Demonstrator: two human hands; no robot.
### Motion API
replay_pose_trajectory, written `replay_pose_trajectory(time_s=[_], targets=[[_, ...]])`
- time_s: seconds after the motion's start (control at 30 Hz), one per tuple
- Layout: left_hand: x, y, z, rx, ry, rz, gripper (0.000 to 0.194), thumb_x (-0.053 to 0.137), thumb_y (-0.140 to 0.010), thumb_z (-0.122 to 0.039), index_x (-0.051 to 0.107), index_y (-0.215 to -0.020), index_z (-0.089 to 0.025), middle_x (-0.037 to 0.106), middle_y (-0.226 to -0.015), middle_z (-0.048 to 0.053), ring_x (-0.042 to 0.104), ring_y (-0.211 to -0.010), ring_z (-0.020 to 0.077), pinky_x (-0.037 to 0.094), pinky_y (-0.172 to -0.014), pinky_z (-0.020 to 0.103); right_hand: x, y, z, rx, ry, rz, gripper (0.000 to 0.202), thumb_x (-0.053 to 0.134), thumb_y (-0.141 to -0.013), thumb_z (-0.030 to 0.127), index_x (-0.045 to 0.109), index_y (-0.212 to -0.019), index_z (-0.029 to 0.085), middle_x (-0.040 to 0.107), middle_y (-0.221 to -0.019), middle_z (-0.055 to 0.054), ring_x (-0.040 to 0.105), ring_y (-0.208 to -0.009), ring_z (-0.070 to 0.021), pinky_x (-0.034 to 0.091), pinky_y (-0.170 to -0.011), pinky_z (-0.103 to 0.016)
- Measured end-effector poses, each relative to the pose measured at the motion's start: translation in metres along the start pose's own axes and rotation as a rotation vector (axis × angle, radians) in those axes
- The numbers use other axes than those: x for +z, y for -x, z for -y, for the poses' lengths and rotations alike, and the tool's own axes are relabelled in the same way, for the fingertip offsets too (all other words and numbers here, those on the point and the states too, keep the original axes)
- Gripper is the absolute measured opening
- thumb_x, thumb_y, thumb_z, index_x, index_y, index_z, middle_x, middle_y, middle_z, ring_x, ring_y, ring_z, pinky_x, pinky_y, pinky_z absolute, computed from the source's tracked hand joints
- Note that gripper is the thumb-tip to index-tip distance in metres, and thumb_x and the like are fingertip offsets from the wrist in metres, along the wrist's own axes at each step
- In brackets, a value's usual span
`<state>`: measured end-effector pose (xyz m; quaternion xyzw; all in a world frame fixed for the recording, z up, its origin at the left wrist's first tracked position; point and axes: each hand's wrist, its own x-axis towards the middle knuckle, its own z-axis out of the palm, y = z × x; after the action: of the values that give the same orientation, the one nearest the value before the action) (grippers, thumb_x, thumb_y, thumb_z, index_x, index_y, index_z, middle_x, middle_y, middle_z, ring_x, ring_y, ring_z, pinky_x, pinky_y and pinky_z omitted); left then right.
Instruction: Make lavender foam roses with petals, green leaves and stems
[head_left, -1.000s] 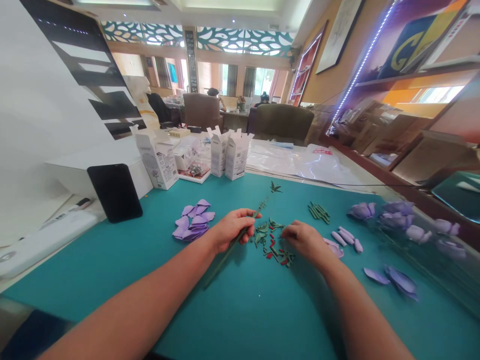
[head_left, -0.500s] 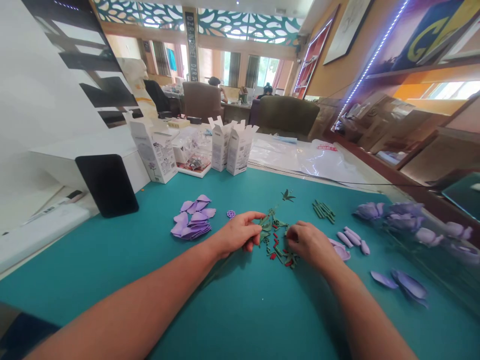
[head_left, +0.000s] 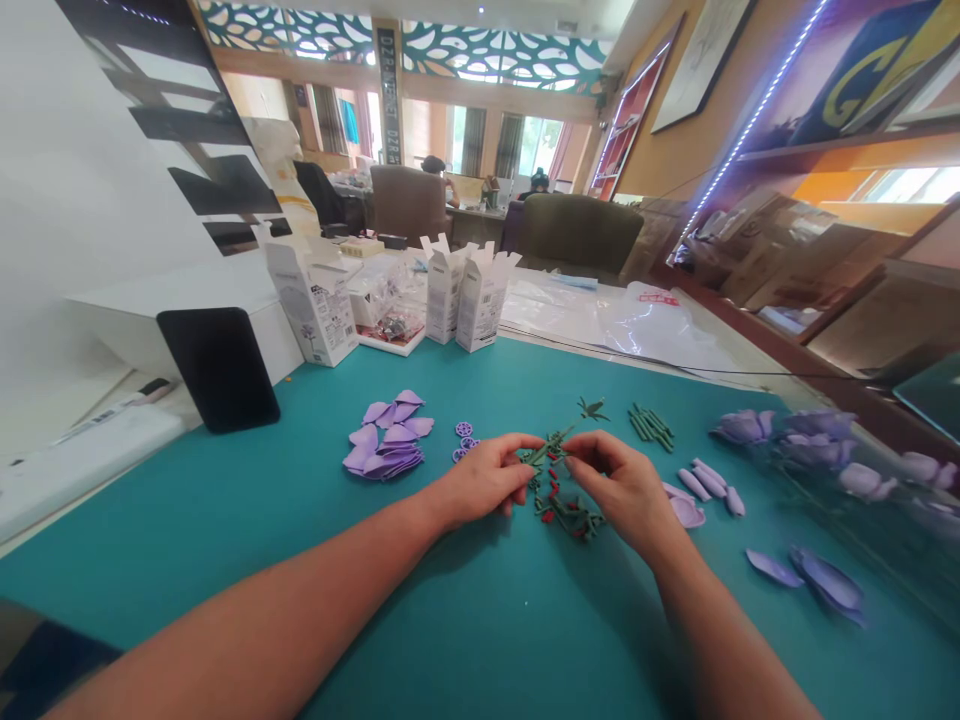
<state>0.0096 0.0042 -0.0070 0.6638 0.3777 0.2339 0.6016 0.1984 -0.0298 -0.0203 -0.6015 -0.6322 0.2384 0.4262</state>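
Observation:
My left hand (head_left: pixel 487 478) is closed in a pinch on a thin green plastic stem piece (head_left: pixel 553 444), held low over the mat. Close by on the right, my right hand (head_left: pixel 616 482) pinches at the stem's other end; its fingertips partly hide what they grip. Beneath and between both hands lies a loose pile of small green and red pieces (head_left: pixel 577 520). Purple wheel-shaped pieces (head_left: pixel 464 429) rest just beyond my left wrist. A green leaf piece (head_left: pixel 592 409) sits past my right fingertips, and short green sticks (head_left: pixel 651 428) lie farther right.
Purple petals (head_left: pixel 385 462) are stacked on the teal mat (head_left: pixel 465 640) at left, near a black tablet-like panel (head_left: pixel 217 370). Purple flowers (head_left: pixel 814 440), pale purple buds (head_left: pixel 709 476) and loose petals (head_left: pixel 829 585) lie right. White boxes (head_left: pixel 480 300) stand behind.
My right hand has lifted from the pile toward my left hand, and its fingers now meet the green stem piece. More purple wheel pieces show beside my left hand.

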Motion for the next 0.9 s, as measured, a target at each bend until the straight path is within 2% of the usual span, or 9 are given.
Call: replay_pose_trajectory(time_s=[0.23, 0.53, 0.7, 0.9], targets=[[0.0011, 0.0032, -0.0037, 0.003, -0.037, -0.011, 0.047, 0.047, -0.08, -0.019, 0.051, -0.127, -0.016, 0.053, -0.056, -0.005, 0.046, -0.042, 0.0067, 0.039, -0.049, 0.02, 0.0048, 0.001, -0.0013, -0.019, -0.064, -0.043, 0.014, 0.061, -0.075, 0.034, 0.063, -0.08, 0.02, 0.066, -0.073, -0.002, 0.059, -0.068, -0.0171, 0.046, -0.066, -0.031], [0.0021, 0.0039, -0.0031, -0.003, -0.023, 0.0, 0.05, 0.048, -0.08, -0.02, 0.049, -0.13, -0.015, 0.053, -0.057, -0.005, 0.046, -0.042, 0.0068, 0.04, -0.049, 0.02, 0.0079, 0.002, 0.0033, -0.101, 0.048, -0.129, 0.014, 0.062, -0.075, 0.034, 0.066, -0.077, 0.021, 0.067, -0.072, -0.002, 0.059, -0.067, -0.0173, 0.046, -0.064, -0.029], [0.0025, 0.0042, -0.0016, 0.024, -0.02, 0.014, 0.05, 0.048, -0.08, -0.021, 0.049, -0.13, -0.014, 0.053, -0.057, -0.005, 0.047, -0.043, 0.0069, 0.039, -0.049, 0.02, 0.0088, 0.0022, 0.0013, -0.132, 0.084, -0.123, 0.011, 0.062, -0.076, 0.032, 0.066, -0.078, 0.022, 0.067, -0.074, -0.002, 0.061, -0.07, -0.0178, 0.047, -0.067, -0.029], [0.0044, 0.0031, -0.0009, 0.035, -0.012, 0.009, 0.05, 0.048, -0.08, -0.022, 0.049, -0.13, -0.014, 0.053, -0.056, -0.005, 0.046, -0.042, 0.007, 0.038, -0.048, 0.02, 0.0091, 0.0032, 0.0045, -0.244, 0.172, -0.156, 0.008, 0.059, -0.079, 0.028, 0.065, -0.077, 0.021, 0.068, -0.072, -0.001, 0.061, -0.067, -0.016, 0.047, -0.064, -0.026]])
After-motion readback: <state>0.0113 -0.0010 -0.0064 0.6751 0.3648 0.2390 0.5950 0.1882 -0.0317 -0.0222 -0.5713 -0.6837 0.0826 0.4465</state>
